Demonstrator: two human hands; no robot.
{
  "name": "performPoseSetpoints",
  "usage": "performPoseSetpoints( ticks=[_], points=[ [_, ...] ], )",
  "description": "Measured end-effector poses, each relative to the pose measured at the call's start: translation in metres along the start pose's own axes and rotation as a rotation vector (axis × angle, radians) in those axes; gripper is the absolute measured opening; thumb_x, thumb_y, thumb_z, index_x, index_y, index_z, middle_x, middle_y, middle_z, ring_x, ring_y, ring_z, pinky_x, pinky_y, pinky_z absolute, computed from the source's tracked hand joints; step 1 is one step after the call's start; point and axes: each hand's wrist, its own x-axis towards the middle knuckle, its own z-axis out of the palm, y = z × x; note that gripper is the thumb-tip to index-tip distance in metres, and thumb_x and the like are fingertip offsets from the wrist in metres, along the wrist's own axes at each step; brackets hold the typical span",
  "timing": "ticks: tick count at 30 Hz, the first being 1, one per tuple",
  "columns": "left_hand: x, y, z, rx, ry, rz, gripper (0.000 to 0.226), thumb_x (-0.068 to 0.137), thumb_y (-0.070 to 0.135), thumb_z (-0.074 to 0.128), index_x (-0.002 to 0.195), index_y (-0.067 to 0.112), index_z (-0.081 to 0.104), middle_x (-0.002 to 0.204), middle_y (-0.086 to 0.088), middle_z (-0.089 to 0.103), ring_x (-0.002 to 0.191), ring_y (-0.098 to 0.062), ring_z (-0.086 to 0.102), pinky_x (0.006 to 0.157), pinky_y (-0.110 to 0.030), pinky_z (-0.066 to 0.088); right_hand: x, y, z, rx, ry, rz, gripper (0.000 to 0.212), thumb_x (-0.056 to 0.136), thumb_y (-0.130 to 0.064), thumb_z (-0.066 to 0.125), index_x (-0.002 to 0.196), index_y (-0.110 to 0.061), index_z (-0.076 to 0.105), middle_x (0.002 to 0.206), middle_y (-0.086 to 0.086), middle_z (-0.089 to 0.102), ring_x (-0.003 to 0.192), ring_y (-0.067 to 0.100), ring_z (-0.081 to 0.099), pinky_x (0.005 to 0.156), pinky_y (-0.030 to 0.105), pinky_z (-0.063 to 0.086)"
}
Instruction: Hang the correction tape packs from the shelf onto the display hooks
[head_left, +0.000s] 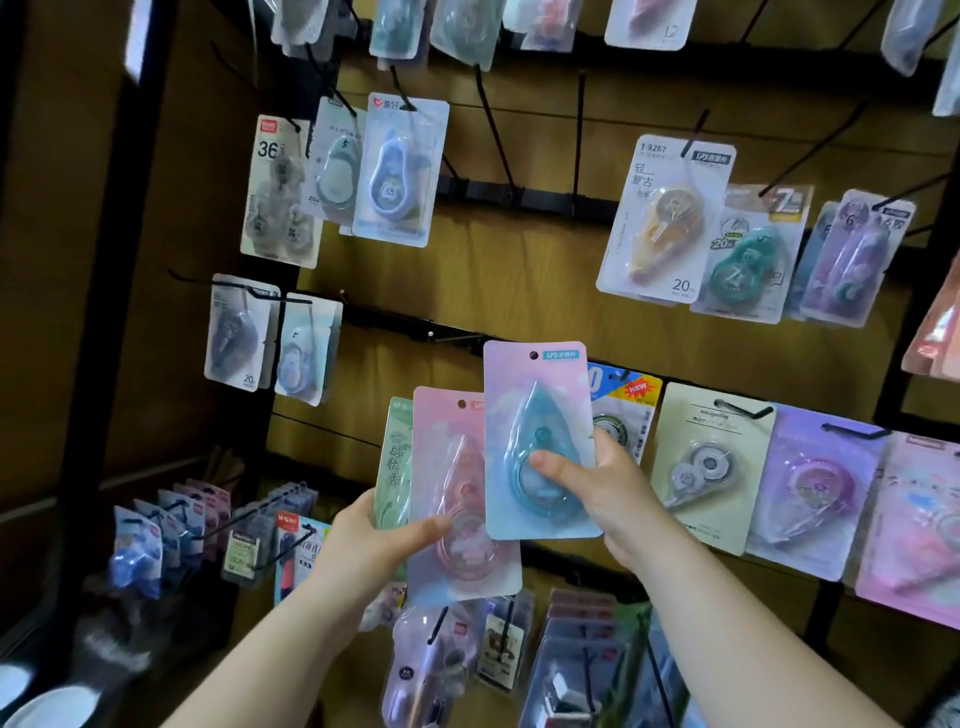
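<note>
head: free hook (454, 339) beside blue pack (540, 415)

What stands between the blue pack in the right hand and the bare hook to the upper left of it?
Nothing visible. The right hand holds the blue pack low, its hanging hole uncovered; the bare hook sticks out left of its top edge. The pink pack in the left hand sits lower.

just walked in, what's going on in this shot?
A person is stocking a peg display. The right hand grips a blue correction tape pack, raised near a bare hook; its hang hole is not on any hook yet. The left hand holds a pink pack with a green pack behind it.
</note>
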Motion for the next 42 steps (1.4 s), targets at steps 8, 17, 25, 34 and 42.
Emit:
performPoseSetpoints(
  ticks=[8, 17, 25, 34, 42],
  points=[
    [0.003, -0.003, -0.01, 0.039, 0.029, 0.003, 0.025, 0.075, 0.005, 0.07, 0.084, 0.024, 0.056, 0.083, 0.001, 0.067, 0.071, -0.015, 0.065, 0.052, -0.022, 0.049, 0.015, -0.001, 0.001, -0.147, 0.046, 0.032, 0.023, 0.078, -0.009, 0.069, 0.094, -0.02, 0.056, 0.091, -0.002, 0.065, 0.084, 0.015, 0.061, 0.073, 0.023, 0.048],
    [0.001, -0.006, -0.028, 0.006, 0.048, -0.003, 0.045, 0.048, 0.028, 0.077, 0.089, 0.023, 0.058, 0.087, -0.002, 0.069, 0.078, -0.021, 0.067, 0.058, -0.029, 0.052, 0.044, 0.011, 0.009, -0.296, 0.205, 0.107, 0.042, 0.079, -0.018, 0.07, 0.116, -0.012, 0.052, 0.109, 0.004, 0.061, 0.099, 0.021, 0.058, 0.071, 0.027, 0.047],
    [-0.004, -0.007, -0.049, -0.045, 0.096, 0.0, 0.033, 0.059, 0.018, 0.078, 0.086, 0.021, 0.06, 0.064, 0.012, 0.073, 0.073, -0.021, 0.067, 0.063, -0.034, 0.052, 0.065, 0.027, 0.019, -0.377, 0.326, 0.174, 0.052, 0.08, -0.025, 0.068, 0.123, -0.007, 0.046, 0.122, 0.009, 0.058, 0.108, 0.028, 0.057, 0.079, 0.032, 0.045],
    [-0.005, -0.014, -0.051, -0.044, 0.104, -0.037, 0.046, 0.051, 0.024, 0.075, 0.095, 0.02, 0.059, 0.093, -0.006, 0.07, 0.085, -0.028, 0.067, 0.072, -0.04, 0.054, 0.058, 0.054, 0.021, -0.379, 0.339, 0.261, 0.06, 0.08, -0.038, 0.063, 0.126, -0.005, 0.043, 0.12, 0.009, 0.057, 0.093, 0.024, 0.056, 0.071, 0.035, 0.049],
    [-0.004, -0.017, -0.037, -0.063, 0.076, -0.022, 0.042, 0.066, 0.018, 0.078, 0.103, 0.017, 0.058, 0.095, -0.006, 0.07, 0.081, -0.025, 0.068, 0.061, -0.033, 0.056, -0.005, 0.047, 0.046, -0.256, 0.071, 0.246, 0.016, 0.09, -0.033, 0.051, 0.094, -0.018, 0.056, 0.095, -0.002, 0.056, 0.096, 0.017, 0.053, 0.086, 0.03, 0.043]
  ],
)
